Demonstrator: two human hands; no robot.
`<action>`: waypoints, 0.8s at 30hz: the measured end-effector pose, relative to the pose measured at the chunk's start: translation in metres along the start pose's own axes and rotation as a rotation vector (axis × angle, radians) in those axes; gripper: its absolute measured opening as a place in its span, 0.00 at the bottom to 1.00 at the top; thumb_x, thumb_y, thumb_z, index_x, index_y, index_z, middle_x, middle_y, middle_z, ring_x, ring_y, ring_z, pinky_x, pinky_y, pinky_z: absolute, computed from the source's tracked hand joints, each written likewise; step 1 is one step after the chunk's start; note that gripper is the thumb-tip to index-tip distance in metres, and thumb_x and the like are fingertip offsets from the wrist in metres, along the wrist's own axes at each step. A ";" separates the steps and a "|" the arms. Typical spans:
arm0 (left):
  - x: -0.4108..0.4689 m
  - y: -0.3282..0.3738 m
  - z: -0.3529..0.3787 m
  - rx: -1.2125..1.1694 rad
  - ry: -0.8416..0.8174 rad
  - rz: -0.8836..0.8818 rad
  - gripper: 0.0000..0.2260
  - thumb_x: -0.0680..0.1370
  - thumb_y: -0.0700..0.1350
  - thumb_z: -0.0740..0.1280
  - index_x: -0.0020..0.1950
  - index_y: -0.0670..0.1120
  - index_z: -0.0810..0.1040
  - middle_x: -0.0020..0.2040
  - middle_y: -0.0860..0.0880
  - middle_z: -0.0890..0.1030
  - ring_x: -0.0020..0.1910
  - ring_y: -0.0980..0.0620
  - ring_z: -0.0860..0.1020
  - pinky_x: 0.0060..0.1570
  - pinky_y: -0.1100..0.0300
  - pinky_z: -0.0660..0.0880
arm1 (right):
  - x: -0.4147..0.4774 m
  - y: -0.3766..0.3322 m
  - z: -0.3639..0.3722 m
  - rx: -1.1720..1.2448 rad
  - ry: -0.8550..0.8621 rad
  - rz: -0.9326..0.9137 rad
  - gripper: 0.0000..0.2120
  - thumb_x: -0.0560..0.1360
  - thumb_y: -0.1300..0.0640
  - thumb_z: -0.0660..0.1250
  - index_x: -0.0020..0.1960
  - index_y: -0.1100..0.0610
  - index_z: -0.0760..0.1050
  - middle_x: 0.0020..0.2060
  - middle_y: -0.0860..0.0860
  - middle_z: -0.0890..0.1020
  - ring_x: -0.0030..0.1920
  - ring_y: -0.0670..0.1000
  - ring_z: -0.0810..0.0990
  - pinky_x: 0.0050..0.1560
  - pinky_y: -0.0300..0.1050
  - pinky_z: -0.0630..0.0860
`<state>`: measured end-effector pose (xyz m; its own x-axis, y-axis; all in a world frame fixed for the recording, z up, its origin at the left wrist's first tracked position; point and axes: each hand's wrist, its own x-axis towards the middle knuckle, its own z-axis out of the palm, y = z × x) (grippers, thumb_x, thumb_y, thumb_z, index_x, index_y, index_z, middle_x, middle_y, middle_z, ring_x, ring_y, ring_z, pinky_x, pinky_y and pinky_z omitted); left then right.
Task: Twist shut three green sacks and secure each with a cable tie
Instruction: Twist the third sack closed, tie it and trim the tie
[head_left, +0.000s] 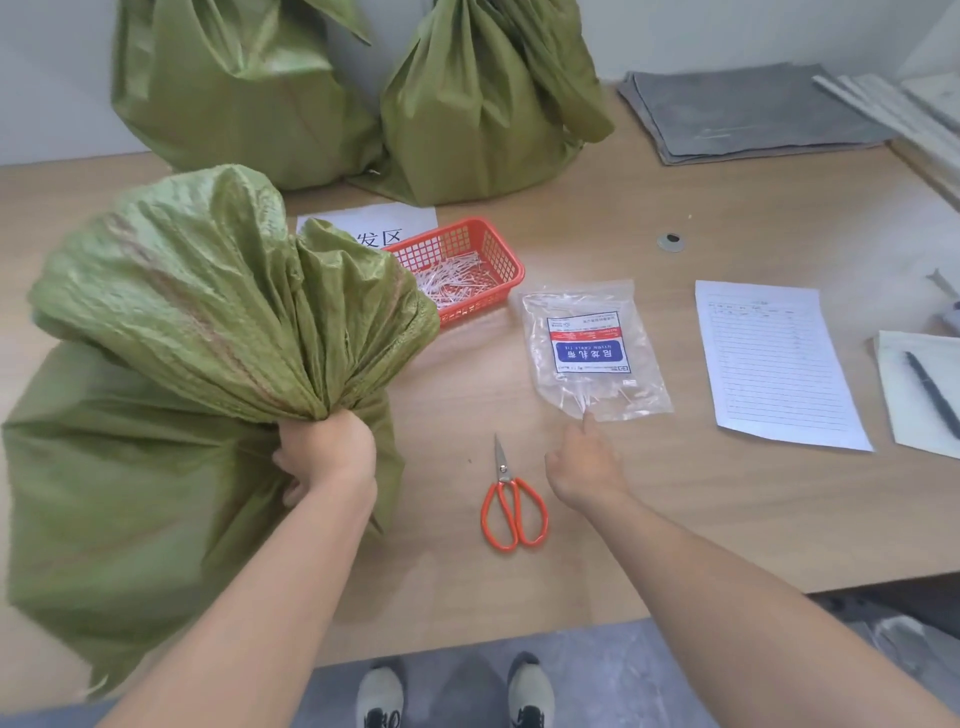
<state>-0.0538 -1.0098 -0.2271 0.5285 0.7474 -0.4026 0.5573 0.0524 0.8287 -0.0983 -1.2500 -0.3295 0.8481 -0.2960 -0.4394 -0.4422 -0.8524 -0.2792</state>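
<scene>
A large green woven sack (156, 467) stands at the near left of the table. My left hand (324, 457) is clenched round its gathered neck, and the loose top fans out above the fist. My right hand (584, 462) reaches over the table, its fingertip at the near edge of a clear plastic bag of cable ties (592, 353); I see nothing held in it. Two more green sacks (234, 93) (478, 114) stand against the far wall with their tops bunched. A red basket (462, 270) behind the near sack holds several loose white cable ties.
Orange-handled scissors (511, 499) lie shut between my hands. A lined sheet (774, 364) and a second paper with a pen (930, 395) lie to the right. Folded grey cloth (748, 114) sits far right. A labelled paper (384, 223) lies under the basket.
</scene>
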 end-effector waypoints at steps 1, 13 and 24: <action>0.001 -0.002 0.003 -0.009 0.009 -0.003 0.33 0.72 0.60 0.55 0.75 0.49 0.67 0.77 0.43 0.65 0.73 0.37 0.65 0.75 0.45 0.60 | 0.002 0.002 0.004 -0.014 0.008 -0.014 0.22 0.82 0.54 0.60 0.73 0.64 0.68 0.81 0.60 0.59 0.75 0.61 0.67 0.72 0.53 0.65; 0.004 -0.021 0.016 0.007 0.000 0.047 0.22 0.80 0.53 0.61 0.75 0.53 0.67 0.76 0.45 0.66 0.73 0.37 0.66 0.75 0.41 0.62 | 0.020 0.021 0.018 0.004 0.291 -0.031 0.09 0.77 0.71 0.61 0.53 0.63 0.77 0.52 0.61 0.78 0.52 0.63 0.78 0.46 0.50 0.68; 0.007 -0.032 0.009 0.074 -0.003 0.053 0.17 0.79 0.46 0.63 0.68 0.48 0.73 0.70 0.45 0.74 0.67 0.34 0.71 0.70 0.37 0.68 | 0.036 0.011 0.010 0.374 0.303 0.338 0.12 0.79 0.65 0.63 0.59 0.58 0.80 0.55 0.61 0.82 0.57 0.64 0.81 0.54 0.51 0.76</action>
<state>-0.0623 -1.0116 -0.2598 0.5608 0.7455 -0.3602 0.5738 -0.0364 0.8182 -0.0754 -1.2658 -0.3567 0.6635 -0.6816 -0.3085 -0.7289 -0.4958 -0.4721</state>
